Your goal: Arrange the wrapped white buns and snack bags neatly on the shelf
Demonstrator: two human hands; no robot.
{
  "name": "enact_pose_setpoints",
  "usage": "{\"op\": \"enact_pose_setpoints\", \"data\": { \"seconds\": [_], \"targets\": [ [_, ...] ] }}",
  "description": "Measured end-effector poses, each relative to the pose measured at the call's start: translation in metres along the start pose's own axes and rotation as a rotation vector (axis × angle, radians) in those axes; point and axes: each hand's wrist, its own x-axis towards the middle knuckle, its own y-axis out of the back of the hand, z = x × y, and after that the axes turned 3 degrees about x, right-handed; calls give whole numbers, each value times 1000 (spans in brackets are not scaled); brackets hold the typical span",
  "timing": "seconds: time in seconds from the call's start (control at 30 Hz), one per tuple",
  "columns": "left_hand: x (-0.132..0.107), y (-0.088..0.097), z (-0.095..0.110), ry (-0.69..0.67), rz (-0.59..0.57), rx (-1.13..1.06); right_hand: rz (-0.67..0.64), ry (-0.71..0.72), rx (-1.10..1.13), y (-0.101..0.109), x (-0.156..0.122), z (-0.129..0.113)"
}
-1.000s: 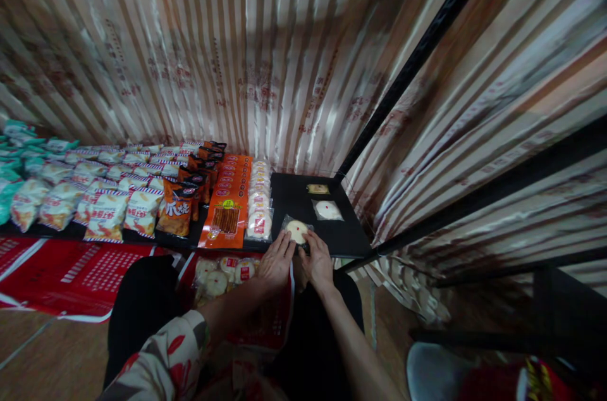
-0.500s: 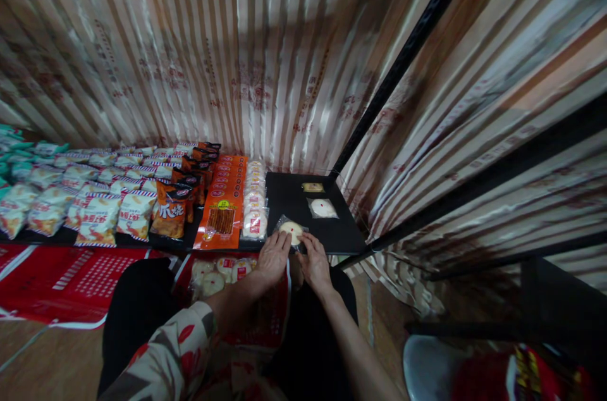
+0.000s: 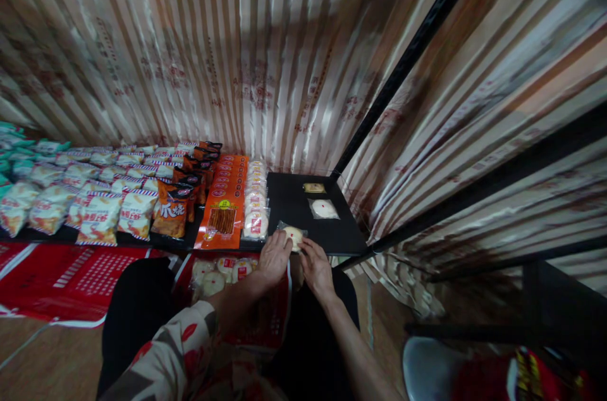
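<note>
A round pale pastry in a clear wrapper (image 3: pixel 294 235), with a red dot on top, is at the front edge of the black shelf (image 3: pixel 284 195). My left hand (image 3: pixel 275 257) grips its left side, fingers over the wrapper. From the right, my right hand (image 3: pixel 317 267) pinches its other edge. Behind it lie another wrapped white pastry (image 3: pixel 325 209) and a small yellowish packet (image 3: pixel 313 188). Left of my hands runs a row of wrapped white pastries (image 3: pixel 256 205). Below, between my knees, more wrapped pastries (image 3: pixel 222 276) sit in a red bag (image 3: pixel 279 319).
Further left on the shelf are an orange snack pack (image 3: pixel 220 202), brown-orange bags (image 3: pixel 169 210) and several white snack bags (image 3: pixel 98 217). A black metal post (image 3: pixel 408 66) rises at the shelf's right corner, before a striped curtain (image 3: pixel 190 40). A red bag (image 3: pixel 95 277) lies lower left.
The pastry between my hands has tilted slightly and my fingers have shifted a little on its wrapper. The other goods stay in place.
</note>
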Motion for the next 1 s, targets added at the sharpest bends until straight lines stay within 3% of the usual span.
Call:
{"op": "enact_pose_setpoints", "data": {
  "seconds": [0.23, 0.43, 0.57, 0.67, 0.77, 1.0],
  "targets": [
    [0, 3, -1, 28, 48, -41, 23, 15, 66, 11, 9, -17],
    [1, 26, -2, 130, 43, -164, 96, -38, 126, 21, 27, -35],
    [5, 39, -6, 215, -3, -273, 130, -133, 170, 21, 36, -41],
    [9, 43, -11, 326, -39, -492, 150, -267, 250, 18, 39, -39],
    [13, 42, -17, 428, -26, -735, 154, -391, 389, 12, 38, -34],
    [17, 28, -20, 549, -45, -961, 195, -543, 762, -1, 38, -27]
  ]
}}
